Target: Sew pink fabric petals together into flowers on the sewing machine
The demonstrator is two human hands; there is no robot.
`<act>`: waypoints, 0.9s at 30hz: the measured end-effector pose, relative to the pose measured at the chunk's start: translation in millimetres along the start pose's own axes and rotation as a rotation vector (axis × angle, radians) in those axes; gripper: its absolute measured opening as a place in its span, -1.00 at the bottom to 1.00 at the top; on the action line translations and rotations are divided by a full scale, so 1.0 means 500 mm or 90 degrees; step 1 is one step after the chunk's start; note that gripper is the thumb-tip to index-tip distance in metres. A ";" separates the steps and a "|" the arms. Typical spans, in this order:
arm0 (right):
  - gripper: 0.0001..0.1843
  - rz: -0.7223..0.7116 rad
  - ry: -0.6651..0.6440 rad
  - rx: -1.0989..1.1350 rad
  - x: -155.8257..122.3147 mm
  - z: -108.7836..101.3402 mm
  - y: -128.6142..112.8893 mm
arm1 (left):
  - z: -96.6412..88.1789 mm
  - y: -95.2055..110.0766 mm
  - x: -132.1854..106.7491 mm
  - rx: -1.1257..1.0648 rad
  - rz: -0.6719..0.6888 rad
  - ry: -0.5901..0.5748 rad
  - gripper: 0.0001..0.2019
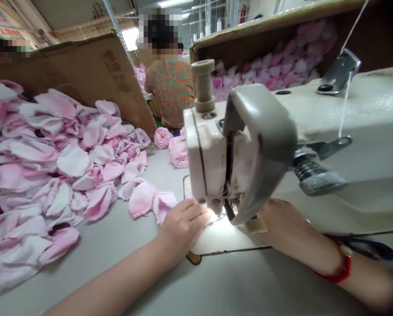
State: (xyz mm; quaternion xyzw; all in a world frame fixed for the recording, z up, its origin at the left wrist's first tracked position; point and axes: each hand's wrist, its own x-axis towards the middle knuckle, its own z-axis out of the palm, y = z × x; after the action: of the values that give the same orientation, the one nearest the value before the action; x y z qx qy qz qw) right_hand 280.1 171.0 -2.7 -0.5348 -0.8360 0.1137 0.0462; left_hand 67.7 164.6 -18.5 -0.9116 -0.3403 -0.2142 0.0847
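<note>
A white sewing machine (203, 153) stands before me, with its lamp lighting the needle area. My left hand (185, 228) rests left of the needle, its fingers bent and pressed together on a pink-and-white fabric piece (165, 204). The piece joins other petal-shaped pieces trailing left from the hand. My right hand (278, 224) is at the right of the needle, behind the grey guard (272, 127). The guard and machine head hide its fingertips, so I cannot see what it touches. A red bracelet (343, 267) circles that wrist.
A large heap of pink-and-white fabric pieces (74, 160) covers the table's left side, against a cardboard sheet (84, 74). Rolled pink pieces (163, 137) lie behind the machine. Dark-handled scissors (370, 247) lie at right. Another person (171, 90) sits beyond.
</note>
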 end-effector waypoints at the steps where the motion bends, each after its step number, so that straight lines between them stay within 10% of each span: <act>1: -0.74 -0.002 0.004 -0.009 0.000 0.000 -0.002 | -0.002 0.002 0.002 0.000 -0.006 -0.005 -0.73; 21: -0.69 -0.023 0.016 -0.034 0.017 0.000 0.009 | 0.012 0.037 -0.001 0.237 0.086 0.004 -0.72; 27: -0.70 -0.027 0.045 -0.050 0.015 -0.008 0.015 | 0.001 0.020 0.009 0.126 0.061 -0.052 -0.77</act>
State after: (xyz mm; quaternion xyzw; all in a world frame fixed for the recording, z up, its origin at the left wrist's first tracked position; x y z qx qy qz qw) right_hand 284.1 181.3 -1.0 -0.5218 -0.8489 0.0613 0.0569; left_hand 77.1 159.8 -16.9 -0.9221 -0.3190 -0.1380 0.1703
